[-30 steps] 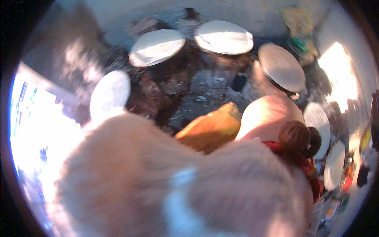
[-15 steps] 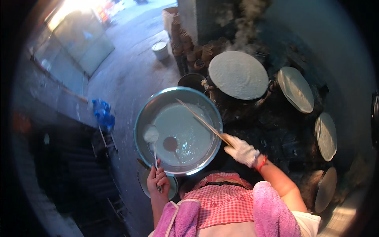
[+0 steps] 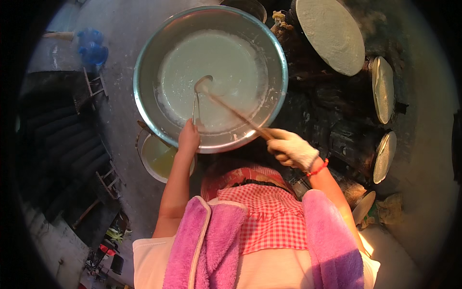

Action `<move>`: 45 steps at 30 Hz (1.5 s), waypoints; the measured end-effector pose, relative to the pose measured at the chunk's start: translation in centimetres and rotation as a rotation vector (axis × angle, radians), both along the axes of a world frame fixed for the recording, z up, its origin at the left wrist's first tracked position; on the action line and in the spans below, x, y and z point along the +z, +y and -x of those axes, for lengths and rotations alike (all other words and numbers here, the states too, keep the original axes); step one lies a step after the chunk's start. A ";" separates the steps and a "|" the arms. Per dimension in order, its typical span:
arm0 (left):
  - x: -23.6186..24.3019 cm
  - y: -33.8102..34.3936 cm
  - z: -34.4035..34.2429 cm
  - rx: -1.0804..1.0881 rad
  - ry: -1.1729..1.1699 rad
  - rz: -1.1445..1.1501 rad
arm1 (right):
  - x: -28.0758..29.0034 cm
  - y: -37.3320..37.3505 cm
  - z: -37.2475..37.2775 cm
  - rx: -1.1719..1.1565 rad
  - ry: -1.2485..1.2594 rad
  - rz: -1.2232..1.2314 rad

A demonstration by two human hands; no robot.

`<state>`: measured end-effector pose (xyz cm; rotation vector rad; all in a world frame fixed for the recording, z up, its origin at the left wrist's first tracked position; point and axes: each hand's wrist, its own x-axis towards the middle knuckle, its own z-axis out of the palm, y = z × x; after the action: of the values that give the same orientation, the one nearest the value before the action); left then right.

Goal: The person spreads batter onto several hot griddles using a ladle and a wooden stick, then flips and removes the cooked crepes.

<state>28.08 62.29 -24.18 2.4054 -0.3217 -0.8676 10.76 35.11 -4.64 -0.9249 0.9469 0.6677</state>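
Note:
A wide steel basin (image 3: pixel 281 72) holds pale, milky batter (image 3: pixel 214 55). My left hand (image 3: pixel 189 136) is closed on the metal handle of a ladle (image 3: pixel 194 108), whose bowl rests in the batter. My right hand (image 3: pixel 291 150), in a white fingertip-bare or knit glove, grips a thin wooden stick (image 3: pixel 236 111) that reaches across the rim into the batter, its tip beside the ladle. Below the basin's left side is a smaller pail (image 3: pixel 160 161) of yellowish liquid, partly hidden by my left forearm.
Round griddles on dark stoves line the right, with pale sheets (image 3: pixel 329 33) on top. Another dark pot (image 3: pixel 243 9) sits behind the basin. At left are blue water jugs (image 3: pixel 91 48), a small metal rack (image 3: pixel 94 86) and a dark ribbed area (image 3: pixel 57 135).
The view has turned down onto the basin, which now sits higher in the picture. The ladle has moved from the basin's left side toward its middle, beside the stick's tip.

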 end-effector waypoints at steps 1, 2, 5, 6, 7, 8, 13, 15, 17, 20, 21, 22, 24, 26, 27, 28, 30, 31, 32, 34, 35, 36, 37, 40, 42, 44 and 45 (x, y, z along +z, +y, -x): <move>-0.6 -0.4 -0.4 -0.014 -0.005 -0.020 | -1.8 -0.5 1.0 -0.204 -0.049 -0.042; -1.2 -0.7 -0.8 -0.027 -0.011 -0.041 | -4.2 -0.1 1.3 0.002 0.027 0.189; -2.7 -0.6 -1.9 -0.133 -0.019 -0.099 | -5.1 1.8 0.4 0.257 -0.120 0.472; -2.6 -0.7 -1.7 -0.054 0.109 -0.067 | -5.3 2.0 0.4 0.281 -0.243 0.500; -2.5 -1.4 -1.5 0.024 0.232 -0.024 | -6.6 1.2 1.5 0.154 -0.267 0.475; -2.3 -2.1 -1.3 0.102 0.353 0.021 | -7.7 0.6 2.6 0.030 -0.297 0.442; 1.9 -6.3 3.6 0.696 1.191 0.614 | -6.4 1.0 5.2 0.736 -0.226 0.958; 6.1 -6.7 5.0 0.706 1.211 0.722 | -3.3 0.0 6.6 0.869 -0.188 1.045; 10.9 -8.4 6.0 0.667 1.168 0.829 | -2.1 0.0 8.9 0.784 -0.310 1.189; 17.5 -9.3 6.9 0.668 1.071 1.013 | 0.2 1.3 9.2 0.578 -0.503 1.303; 19.2 -8.8 6.8 0.631 1.066 1.123 | 1.6 1.4 8.9 0.489 -0.576 1.307; 22.1 -8.4 6.5 0.602 1.036 1.199 | 3.7 1.3 8.4 0.402 -0.699 1.269; 27.7 -8.9 6.2 0.404 1.086 1.395 | 4.3 -0.6 8.1 0.118 -1.135 1.176; 33.5 -9.4 4.8 0.223 1.150 1.555 | 8.6 -1.6 6.2 -0.108 -1.274 0.926; 36.8 -9.7 4.6 0.218 1.155 1.589 | 10.5 -2.1 5.6 -0.205 -1.243 0.707; 39.5 -9.3 4.7 0.213 1.161 1.629 | 12.7 -2.3 4.6 -0.259 -1.299 0.677; 42.6 -6.9 3.9 0.156 1.035 1.615 | 17.3 -2.5 4.8 -0.219 -1.071 0.258; 43.2 -6.4 3.4 0.124 0.997 1.601 | 18.2 -2.3 4.9 -0.255 -1.078 0.147; 43.3 -5.5 3.0 0.075 0.845 1.517 | 17.1 -2.4 4.4 -0.256 -1.180 -0.052; 40.8 -4.7 3.0 0.088 0.872 1.380 | 13.8 -2.4 3.9 -0.245 -1.146 -0.185; 39.3 -4.0 3.3 0.111 0.887 1.306 | 11.5 -2.2 3.6 -0.249 -1.089 -0.280; 37.2 -3.5 3.4 0.195 1.302 1.405 | 7.9 -2.3 2.9 -0.259 -0.976 -0.294; 35.2 -4.1 3.3 0.257 1.753 1.453 | 5.4 -3.2 3.5 -0.293 -0.868 -0.284; 30.2 -0.6 3.0 0.703 1.929 1.497 | 1.6 -2.2 6.9 -0.149 -0.628 -0.221; 26.5 1.6 1.8 0.931 1.984 1.505 | -0.1 -2.7 10.3 -0.039 -0.473 -0.185; 25.5 2.1 1.4 0.963 2.040 1.516 | 0.1 -3.5 14.0 -0.052 -0.373 -0.152; 25.0 2.2 1.4 0.990 2.068 1.526 | 1.4 -3.8 15.3 -0.099 -0.322 -0.141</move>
<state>26.72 64.54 0.81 -0.3834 0.7062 -1.2255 -4.50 31.36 -3.26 -0.8246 0.6458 0.4774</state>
